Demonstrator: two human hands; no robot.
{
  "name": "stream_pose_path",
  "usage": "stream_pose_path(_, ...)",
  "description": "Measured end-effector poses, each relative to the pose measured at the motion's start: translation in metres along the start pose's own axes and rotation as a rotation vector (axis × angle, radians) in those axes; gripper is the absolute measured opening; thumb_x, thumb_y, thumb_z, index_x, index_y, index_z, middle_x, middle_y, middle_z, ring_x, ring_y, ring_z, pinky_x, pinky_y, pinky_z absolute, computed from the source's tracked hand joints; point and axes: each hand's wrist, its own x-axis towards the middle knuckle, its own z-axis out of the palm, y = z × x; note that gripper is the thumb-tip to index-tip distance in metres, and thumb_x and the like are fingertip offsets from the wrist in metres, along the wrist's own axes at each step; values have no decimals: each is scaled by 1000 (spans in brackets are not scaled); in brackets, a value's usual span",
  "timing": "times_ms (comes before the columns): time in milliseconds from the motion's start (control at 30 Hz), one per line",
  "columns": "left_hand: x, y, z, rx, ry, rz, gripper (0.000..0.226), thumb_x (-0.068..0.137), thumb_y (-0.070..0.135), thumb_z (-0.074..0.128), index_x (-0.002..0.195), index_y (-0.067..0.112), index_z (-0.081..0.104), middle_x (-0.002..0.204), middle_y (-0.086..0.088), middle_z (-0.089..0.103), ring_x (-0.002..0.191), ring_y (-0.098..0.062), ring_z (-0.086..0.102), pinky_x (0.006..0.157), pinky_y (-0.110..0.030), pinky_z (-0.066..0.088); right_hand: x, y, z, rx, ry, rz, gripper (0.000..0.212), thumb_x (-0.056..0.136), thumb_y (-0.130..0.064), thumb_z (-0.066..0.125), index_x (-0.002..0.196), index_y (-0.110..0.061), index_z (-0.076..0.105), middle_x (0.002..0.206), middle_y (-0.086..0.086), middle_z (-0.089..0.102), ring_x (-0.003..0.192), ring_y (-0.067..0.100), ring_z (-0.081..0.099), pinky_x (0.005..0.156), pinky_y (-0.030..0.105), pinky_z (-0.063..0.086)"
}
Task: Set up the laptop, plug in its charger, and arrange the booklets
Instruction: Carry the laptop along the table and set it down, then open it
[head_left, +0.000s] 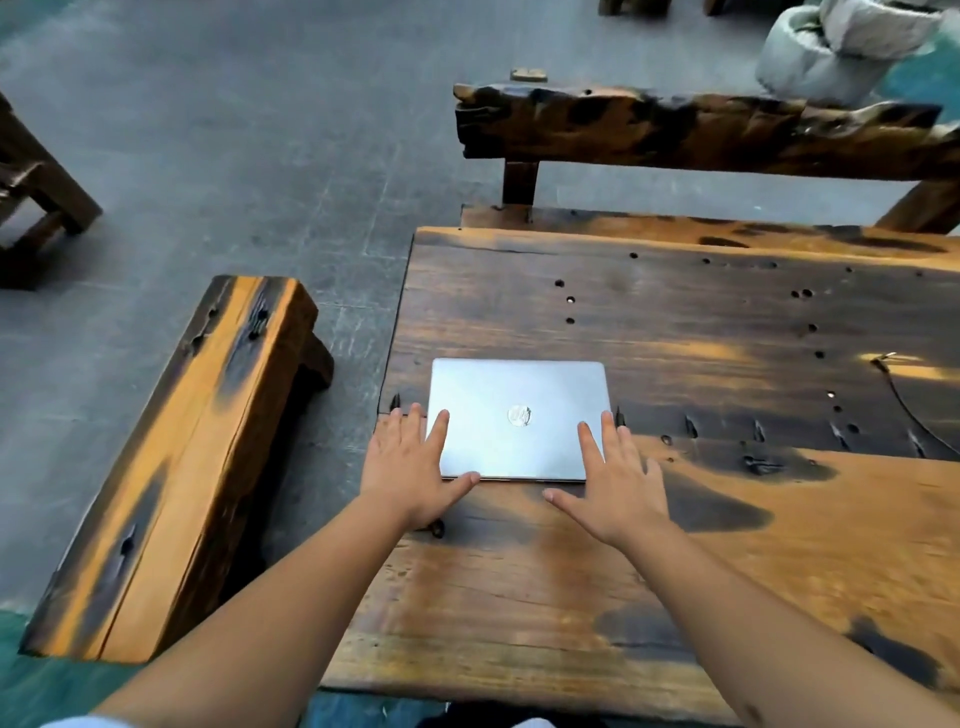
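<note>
Laptop (517, 418) shut and lying flat near the left end of the bench (675, 322), lid up, round logo in the middle. From your head camera: its long axis runs nine to three across your view, and the seam edge looks to face you at six, though the hinge side is a judgement, not certain. Your left hand (410, 467) is spread flat at the near-left corner, fingers (439, 431) straight, thumb lying along the front edge, gripping nothing. Your right hand (613, 478) mirrors it at the near-right corner, fingers released and flat, thumb off the lid on the wood. Both sit about equally close; the laptop lies toward twelve from your palms. Opening it likely means a thumb under that near edge. No charger or booklets clearly in view; a thin dark cable-like line (906, 405) at three is unclear.
</note>
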Motion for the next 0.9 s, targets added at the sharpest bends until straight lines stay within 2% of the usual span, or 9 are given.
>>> stream_pose_path(133, 25, 2, 8, -25, -55, -25, 106, 68, 89, 11, 155, 30, 0, 164, -13, 8, 150, -36, 4, 119, -53, 12, 29, 8, 5, 13, -39, 25, 107, 70, -91, 28, 152, -34, -7, 162, 0, -20, 150, 24, -6, 114, 56, 20)
stream_pose_path(333, 63, 0, 21, -79, -174, -75, 103, 74, 86, 18, 156, 25, 4, 162, -14, 17, 149, -35, 12, 120, -51, 15, 71, 15, 13, 111, -163, 126, 103, 74, -87, 35, 153, -36, -7, 162, -2, -21, 150, 23, -4, 117, 50, 17)
stream_pose_path(533, 97, -7, 39, -200, -257, -216, 100, 79, 83, 28, 156, 23, 5, 161, -17, 18, 147, -36, 20, 115, -50, 25, 116, 20, 21, 288, -243, 254, 106, 76, -78, 51, 154, -30, -2, 164, 4, -12, 149, 30, 8, 117, 49, 23)
stream_pose_path(633, 109, -6, 47, -461, -313, -323, 99, 83, 78, 36, 156, 22, 0, 163, -14, 18, 145, -34, 27, 115, -49, 30, 133, 21, 29, 422, -266, 327, 107, 77, -71, 59, 154, -29, -1, 164, 7, -3, 143, 36, 25, 110, 48, 34)
stream_pose_path(733, 117, 0, 50, -816, -290, -414, 95, 86, 66, 52, 155, 19, 7, 158, -8, 32, 141, -31, 36, 114, -49, 33, 144, 18, 35, 498, -221, 396, 108, 77, -65, 66, 154, -27, 0, 162, 7, 11, 138, 39, 30, 107, 47, 35)
stream_pose_path(900, 126, 14, 54, -962, -193, -580, 87, 85, 60, 58, 150, 15, 22, 150, -10, 43, 136, -34, 41, 111, -50, 36, 160, 17, 38, 717, -146, 564, 105, 75, -54, 74, 151, -11, 14, 153, 16, 33, 135, 38, 36, 110, 45, 33)
